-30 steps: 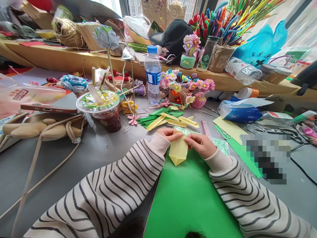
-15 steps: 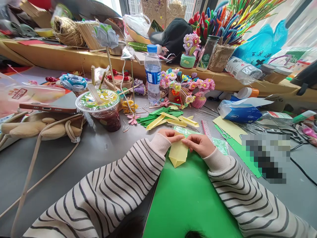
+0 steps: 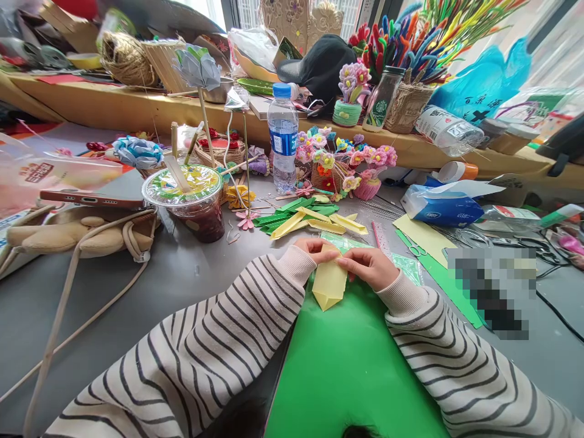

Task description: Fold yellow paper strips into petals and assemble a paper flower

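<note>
Between my two hands is a folded piece of yellow paper (image 3: 330,281), its creased pointed end turned toward me. My left hand (image 3: 314,248) pinches its far left edge, with the fingertips partly behind the paper. At the far right edge, the thumb and fingers of my right hand (image 3: 367,266) press the paper together. Below lies a large green sheet (image 3: 351,365) over the table edge. Just beyond my hands rests a pile of folded green paper strips (image 3: 287,213) with several folded yellow strips (image 3: 326,225) on top.
A lidded drink cup (image 3: 196,207) and a water bottle (image 3: 283,140) stand beyond my left arm. To the right lie a pink ruler (image 3: 379,236), scissors (image 3: 414,246) and a blue tissue pack (image 3: 440,204). Crochet flowers (image 3: 326,158) sit behind the pile.
Both hands keep their pinch on the yellow paper with hardly any movement. The whole view has shifted very slightly.
</note>
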{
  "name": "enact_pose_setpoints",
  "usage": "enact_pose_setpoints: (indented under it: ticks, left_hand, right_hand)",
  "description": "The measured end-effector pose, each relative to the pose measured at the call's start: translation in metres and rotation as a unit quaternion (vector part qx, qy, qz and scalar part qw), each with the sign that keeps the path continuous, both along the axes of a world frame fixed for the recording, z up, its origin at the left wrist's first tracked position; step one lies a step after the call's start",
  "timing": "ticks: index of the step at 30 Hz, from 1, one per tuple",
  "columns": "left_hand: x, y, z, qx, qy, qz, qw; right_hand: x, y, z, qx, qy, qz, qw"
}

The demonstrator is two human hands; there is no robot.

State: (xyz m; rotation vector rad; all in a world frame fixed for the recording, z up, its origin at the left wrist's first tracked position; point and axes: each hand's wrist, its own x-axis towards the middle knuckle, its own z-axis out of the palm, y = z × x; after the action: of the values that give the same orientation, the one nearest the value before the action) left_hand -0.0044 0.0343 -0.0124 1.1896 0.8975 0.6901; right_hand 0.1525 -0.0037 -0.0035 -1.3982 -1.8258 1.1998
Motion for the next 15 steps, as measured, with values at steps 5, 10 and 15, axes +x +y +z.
enact_pose_setpoints:
  ticks: [5,10,15]
  left_hand:
    - [0.0008,-0.0022,0.0034,-0.004,0.031,0.021,0.999]
    - [0.0003,-0.0015,0.0039,0.002,0.049,0.008,0.999]
    - [0.0,-0.0011,0.002,0.008,0.051,0.013,0.999]
  right_hand:
    - [-0.0038,-0.0035,0.0023,0.023,-0.006,-0.003,1.0]
    - [-0.0055,-0.0051,0.0023,0.043,-0.03,0.006,0.999]
    - [-0.0046,-0.0043,0.0005,0.039,-0.028,0.006,0.999]
